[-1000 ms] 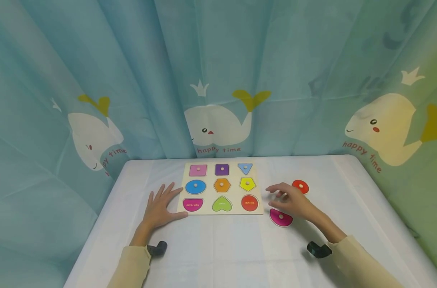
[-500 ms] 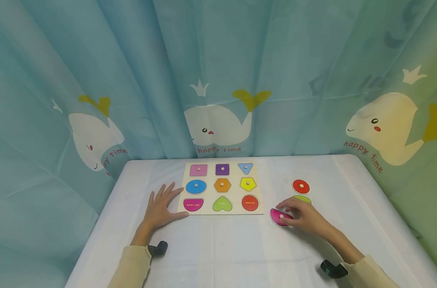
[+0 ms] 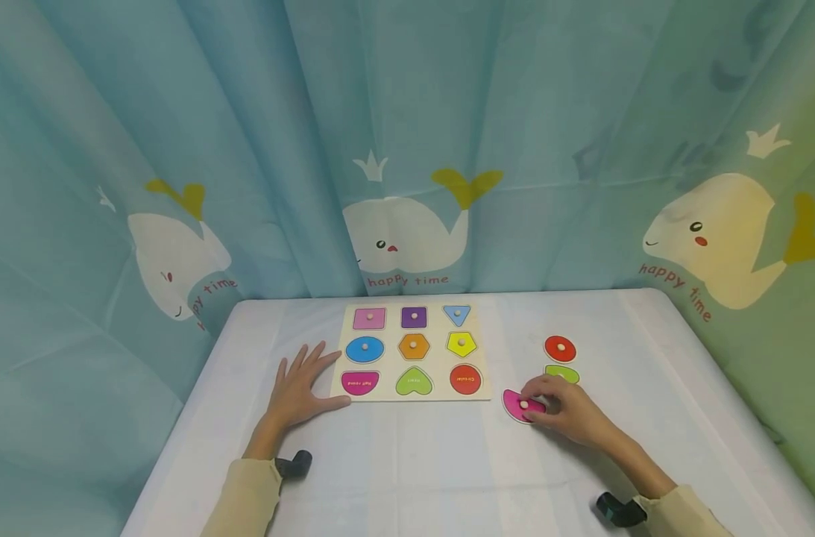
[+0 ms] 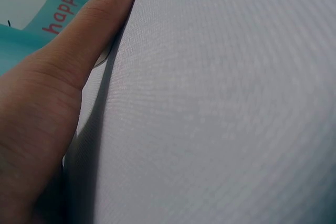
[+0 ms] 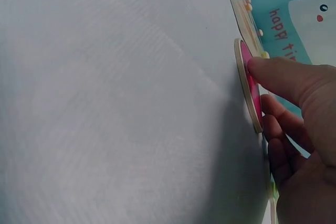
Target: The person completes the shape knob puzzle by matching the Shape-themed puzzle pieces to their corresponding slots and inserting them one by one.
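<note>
A wooden shape puzzle board [image 3: 441, 365] lies at the back of the table. My left hand [image 3: 298, 391] rests spread at its left edge, thumb and fingertips touching the board's border; the left wrist view shows the thumb [image 4: 79, 40] stretched along the cloth to the edge. Right of the board is a magenta half-round puzzle piece [image 3: 514, 406] with a small knob [image 3: 524, 404]. My right hand [image 3: 571, 410] pinches the piece at the knob between thumb and index finger. In the right wrist view the thumb is against the magenta face [image 5: 253, 90], with the piece flat on the cloth.
A red round piece [image 3: 560, 348] and a partly covered green piece [image 3: 561, 373] lie just behind my right hand. Several knobbed shapes, such as a blue oval [image 3: 364, 349], sit in the board. A whale-print curtain [image 3: 407, 112] hangs behind the table.
My right hand has moved from beside the board, right and nearer, down onto the half-round piece, and its fingers have closed about the knob. The green piece has come into view. My left hand stays put.
</note>
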Tool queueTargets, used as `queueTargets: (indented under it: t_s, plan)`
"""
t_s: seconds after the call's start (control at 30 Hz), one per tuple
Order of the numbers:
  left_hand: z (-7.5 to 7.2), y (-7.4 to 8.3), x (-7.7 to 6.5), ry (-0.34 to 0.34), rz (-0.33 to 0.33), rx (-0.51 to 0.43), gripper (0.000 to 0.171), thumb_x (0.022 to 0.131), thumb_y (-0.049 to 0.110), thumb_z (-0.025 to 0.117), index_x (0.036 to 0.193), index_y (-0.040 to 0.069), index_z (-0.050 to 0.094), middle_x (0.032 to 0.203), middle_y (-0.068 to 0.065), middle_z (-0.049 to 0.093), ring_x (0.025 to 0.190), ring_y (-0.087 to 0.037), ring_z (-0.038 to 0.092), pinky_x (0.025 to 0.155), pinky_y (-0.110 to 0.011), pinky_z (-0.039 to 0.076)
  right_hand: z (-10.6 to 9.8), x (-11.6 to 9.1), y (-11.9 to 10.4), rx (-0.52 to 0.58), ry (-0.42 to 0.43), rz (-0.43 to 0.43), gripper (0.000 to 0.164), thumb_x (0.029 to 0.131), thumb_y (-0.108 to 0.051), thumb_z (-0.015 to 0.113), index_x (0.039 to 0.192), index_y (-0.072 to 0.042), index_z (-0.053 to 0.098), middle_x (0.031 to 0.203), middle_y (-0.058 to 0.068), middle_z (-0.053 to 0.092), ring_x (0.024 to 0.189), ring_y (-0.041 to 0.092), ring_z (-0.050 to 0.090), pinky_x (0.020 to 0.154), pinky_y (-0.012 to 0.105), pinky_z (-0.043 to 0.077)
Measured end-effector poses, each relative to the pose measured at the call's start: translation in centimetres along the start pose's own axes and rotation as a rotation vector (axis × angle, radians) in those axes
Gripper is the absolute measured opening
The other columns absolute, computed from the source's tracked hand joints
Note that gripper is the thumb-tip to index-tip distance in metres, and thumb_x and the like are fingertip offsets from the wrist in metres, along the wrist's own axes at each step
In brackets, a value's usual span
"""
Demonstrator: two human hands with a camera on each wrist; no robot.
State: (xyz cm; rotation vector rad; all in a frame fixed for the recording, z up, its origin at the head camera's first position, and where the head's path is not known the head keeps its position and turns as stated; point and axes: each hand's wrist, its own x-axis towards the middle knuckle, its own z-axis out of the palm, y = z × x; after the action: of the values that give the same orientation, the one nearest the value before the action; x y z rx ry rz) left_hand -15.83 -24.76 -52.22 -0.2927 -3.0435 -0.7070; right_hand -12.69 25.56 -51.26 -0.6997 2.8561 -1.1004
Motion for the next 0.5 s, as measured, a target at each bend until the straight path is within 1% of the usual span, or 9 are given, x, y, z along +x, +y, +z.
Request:
queueTargets:
  t_s: [0.2, 0.5]
  plan:
    - [0.06, 0.01, 0.05, -0.004, -0.002, 0.005, 0.094, 0.074, 0.061, 0.082, 0.153, 0.022, 0.05, 0.166, -0.014, 0.031, 0.155, -0.045, 0.014, 0.117, -0.074, 0.002, 0.25, 0.01, 0.22, 0.008, 0.032, -0.011, 0.026, 0.081, -0.008, 0.087, 0.095, -0.026, 0.075, 0.101, -0.015, 0.067, 0.099, 0.009, 0.062, 0.09, 0.027, 0.057]
    - [0.08, -0.07, 0.01, 0.006, 0.009, -0.006, 0.093, 0.074, 0.061, 0.082, 0.153, 0.022, 0.05, 0.166, -0.015, 0.031, 0.155, -0.045, 0.014, 0.117, -0.074, 0.001, 0.53, 0.04, 0.69, 0.023, 0.041, 0.041, 0.024, 0.082, -0.01, 0.087, 0.095, -0.026, 0.076, 0.103, -0.014, 0.068, 0.101, 0.011, 0.063, 0.089, 0.026, 0.057]
